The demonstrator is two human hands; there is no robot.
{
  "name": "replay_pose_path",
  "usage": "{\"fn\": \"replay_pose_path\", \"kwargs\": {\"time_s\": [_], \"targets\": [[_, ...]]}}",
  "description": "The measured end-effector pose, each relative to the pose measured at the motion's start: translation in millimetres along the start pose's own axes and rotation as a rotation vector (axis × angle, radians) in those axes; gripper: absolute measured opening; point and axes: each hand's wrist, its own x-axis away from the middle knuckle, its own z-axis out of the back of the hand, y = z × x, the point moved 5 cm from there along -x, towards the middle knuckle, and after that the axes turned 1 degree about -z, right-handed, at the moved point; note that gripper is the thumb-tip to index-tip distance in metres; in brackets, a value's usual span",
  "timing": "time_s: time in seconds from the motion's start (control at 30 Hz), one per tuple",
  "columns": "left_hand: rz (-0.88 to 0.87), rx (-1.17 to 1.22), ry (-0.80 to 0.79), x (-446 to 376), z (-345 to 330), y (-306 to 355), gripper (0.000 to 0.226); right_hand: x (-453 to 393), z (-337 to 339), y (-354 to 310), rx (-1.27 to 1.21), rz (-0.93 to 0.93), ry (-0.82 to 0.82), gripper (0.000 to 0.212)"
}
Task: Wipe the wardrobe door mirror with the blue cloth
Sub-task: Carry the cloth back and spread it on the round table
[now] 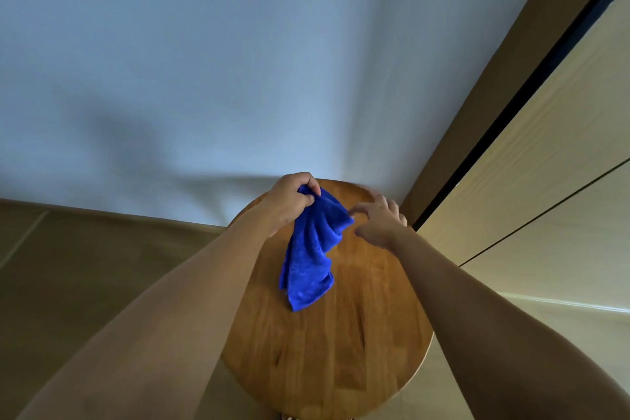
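A bright blue cloth (312, 249) hangs crumpled over a round wooden table (327, 351), its lower end lying on the tabletop. My left hand (289, 201) grips the cloth's top corner, fingers curled round it. My right hand (380, 218) is just right of the cloth with fingers spread, its thumb and forefinger at the cloth's right edge; the hand is blurred, so I cannot tell whether it pinches the fabric. No mirror surface is plainly visible.
A pale wall (238, 61) fills the view ahead. At the right stands a light wood wardrobe (552, 181) with a dark vertical edge. A wooden floor (85, 266) lies to the left of the table.
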Motion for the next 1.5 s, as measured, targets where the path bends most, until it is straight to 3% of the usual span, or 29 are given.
{"fn": "replay_pose_path", "kwargs": {"time_s": [0.07, 0.13, 0.2, 0.3, 0.43, 0.53, 0.63, 0.8, 0.93, 1.03, 1.13, 1.27, 1.5], "targets": [[0.013, 0.005, -0.041, 0, 2, 0, 0.03, 1, -7, 6, 0.089, 0.003, -0.034, 0.038], [0.031, 0.011, -0.067, -1, 4, -1, 0.031, 3, -10, 7, 0.028, 0.005, -0.067, 0.021], [0.06, -0.011, -0.067, -1, 11, -7, 0.032, 5, -8, 8, -0.332, -0.035, -0.083, 0.006], [0.106, -0.145, -0.056, -1, 23, -22, 0.029, 6, 7, 8, -0.711, -0.076, 0.081, 0.019], [0.124, -0.218, 0.088, -2, 34, -29, 0.022, 8, 26, -8, -0.719, -0.056, 0.322, 0.02], [0.072, -0.256, 0.167, -6, 40, -21, 0.022, 5, 41, -13, -0.778, -0.043, 0.356, 0.012], [0.043, -0.294, 0.237, -11, 45, -11, 0.022, 1, 63, -17, -0.707, 0.008, 0.386, 0.02], [-0.05, -0.236, 0.424, -30, 61, 31, 0.026, -3, 106, -30, -0.648, 0.053, 0.532, 0.008], [-0.181, -0.202, 0.519, -35, 69, 62, 0.027, -3, 129, -34, -0.752, 0.069, 0.591, 0.009], [-0.202, -0.187, 0.514, -23, 62, 56, 0.027, 1, 119, -27, -0.767, 0.055, 0.526, 0.015], [-0.117, -0.226, 0.456, -6, 44, 20, 0.025, 8, 84, -12, -0.688, 0.026, 0.408, 0.019], [0.055, -0.258, 0.268, 22, 3, -52, 0.023, 20, 8, 21, -0.598, -0.059, 0.214, 0.022], [0.323, -0.36, -0.082, 69, -73, -157, 0.028, 40, -107, 76, -0.227, -0.175, -0.238, 0.021]]}}
